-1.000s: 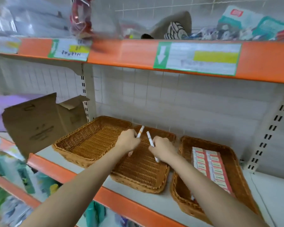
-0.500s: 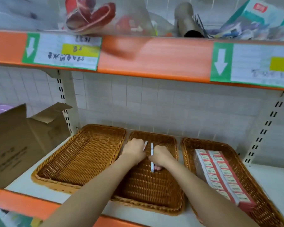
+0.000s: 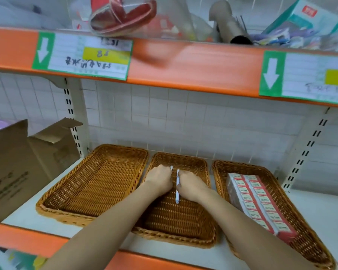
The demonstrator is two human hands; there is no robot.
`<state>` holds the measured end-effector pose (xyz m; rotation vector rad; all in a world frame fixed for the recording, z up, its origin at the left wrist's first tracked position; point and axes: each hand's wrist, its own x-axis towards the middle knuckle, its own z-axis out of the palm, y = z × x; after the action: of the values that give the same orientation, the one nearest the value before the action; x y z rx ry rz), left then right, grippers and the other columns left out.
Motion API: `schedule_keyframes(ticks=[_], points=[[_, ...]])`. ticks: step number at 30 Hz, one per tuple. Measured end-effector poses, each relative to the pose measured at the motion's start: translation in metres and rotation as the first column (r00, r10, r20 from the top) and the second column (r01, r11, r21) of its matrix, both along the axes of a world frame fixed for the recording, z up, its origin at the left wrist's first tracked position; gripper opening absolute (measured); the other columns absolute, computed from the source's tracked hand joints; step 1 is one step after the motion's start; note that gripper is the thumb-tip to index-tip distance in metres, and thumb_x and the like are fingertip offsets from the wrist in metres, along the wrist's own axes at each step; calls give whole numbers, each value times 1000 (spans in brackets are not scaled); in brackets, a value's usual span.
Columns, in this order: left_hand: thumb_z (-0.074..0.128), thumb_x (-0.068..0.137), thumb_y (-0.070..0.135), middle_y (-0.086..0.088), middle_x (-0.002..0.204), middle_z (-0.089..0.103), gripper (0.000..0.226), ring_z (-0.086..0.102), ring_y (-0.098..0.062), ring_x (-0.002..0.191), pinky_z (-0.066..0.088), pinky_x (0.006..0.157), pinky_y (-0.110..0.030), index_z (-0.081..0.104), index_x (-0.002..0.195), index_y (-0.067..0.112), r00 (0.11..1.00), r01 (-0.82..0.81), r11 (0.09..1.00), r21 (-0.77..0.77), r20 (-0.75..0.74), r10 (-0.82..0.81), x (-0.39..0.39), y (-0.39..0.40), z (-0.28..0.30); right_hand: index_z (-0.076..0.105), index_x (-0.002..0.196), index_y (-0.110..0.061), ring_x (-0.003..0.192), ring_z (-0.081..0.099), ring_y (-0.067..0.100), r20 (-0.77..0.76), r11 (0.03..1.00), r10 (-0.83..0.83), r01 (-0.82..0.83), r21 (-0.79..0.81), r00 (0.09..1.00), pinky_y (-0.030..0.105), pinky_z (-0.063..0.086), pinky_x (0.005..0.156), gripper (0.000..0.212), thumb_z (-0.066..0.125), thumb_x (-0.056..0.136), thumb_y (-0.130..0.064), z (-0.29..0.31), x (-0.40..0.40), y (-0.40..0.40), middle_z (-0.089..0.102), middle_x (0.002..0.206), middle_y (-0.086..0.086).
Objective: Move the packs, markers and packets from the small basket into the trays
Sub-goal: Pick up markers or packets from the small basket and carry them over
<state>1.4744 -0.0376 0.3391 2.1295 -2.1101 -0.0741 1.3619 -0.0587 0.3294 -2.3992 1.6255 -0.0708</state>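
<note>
The white paper shelf label with a green arrow panel (image 3: 82,55), stuck on the orange shelf edge, shows "8" handwritten on its yellow patch. The scribbled line below it is too blurred to read, like every other print around.

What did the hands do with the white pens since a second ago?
Both hands went down into the middle brown wicker tray, bringing the two thin white markers from crossed and raised to side by side. The left hand and right hand still grip one each. The red-and-white packs stayed in the right tray.
</note>
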Motion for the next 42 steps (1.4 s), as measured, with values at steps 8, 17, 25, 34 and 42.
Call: schedule_keyframes(ticks=[8, 17, 25, 34, 42], points=[[31, 103, 37, -16, 158, 17, 59, 28, -36, 141, 28, 114, -42, 16, 152, 8, 999, 26, 978, 209, -28, -20, -18, 17, 1, 14, 154, -14, 147, 9, 25, -250, 985, 123, -149, -86, 960, 48, 10, 117, 62, 33, 102, -41, 15, -46, 34, 12, 160, 6], [14, 99, 58, -1, 159, -20, 65, -17, -27, 146, -7, 117, -53, -7, 153, 29, 993, 42, 953, 301, 91, -73, -98, 87, 18, -7, 154, -26, 148, -16, 16, -108, 996, 86, -82, 40, 990, 51, -7, 117, 71, 23, 99, -59, 21, -145, 112, -16, 161, -4], [15, 97, 62, 1, 158, -23, 69, -18, -24, 146, -10, 117, -50, -13, 151, 32, 982, 144, 957, 252, 84, -170, -201, 163, 19, -10, 154, -28, 147, -19, 15, -87, 1000, -5, 6, 5, 996, 51, -8, 118, 74, 26, 97, -60, 21, -247, 187, -19, 160, -5], [16, 99, 59, -1, 158, -21, 67, -16, -25, 147, -8, 118, -49, -14, 151, 29, 928, 305, 917, 256, 138, -347, -323, 188, 13, -13, 153, -28, 147, -19, 17, -96, 986, -162, 166, 33, 982, 51, -6, 117, 74, 24, 98, -60, 11, -376, 236, -25, 158, -4], [15, 99, 58, 1, 157, -25, 66, -18, -24, 146, -9, 118, -47, -15, 150, 31, 854, 457, 843, 282, 125, -505, -436, 148, 6, -14, 153, -28, 147, -19, 18, -112, 940, -333, 339, 42, 936, 52, -5, 118, 73, 25, 99, -59, -2, -481, 233, -25, 158, -4]])
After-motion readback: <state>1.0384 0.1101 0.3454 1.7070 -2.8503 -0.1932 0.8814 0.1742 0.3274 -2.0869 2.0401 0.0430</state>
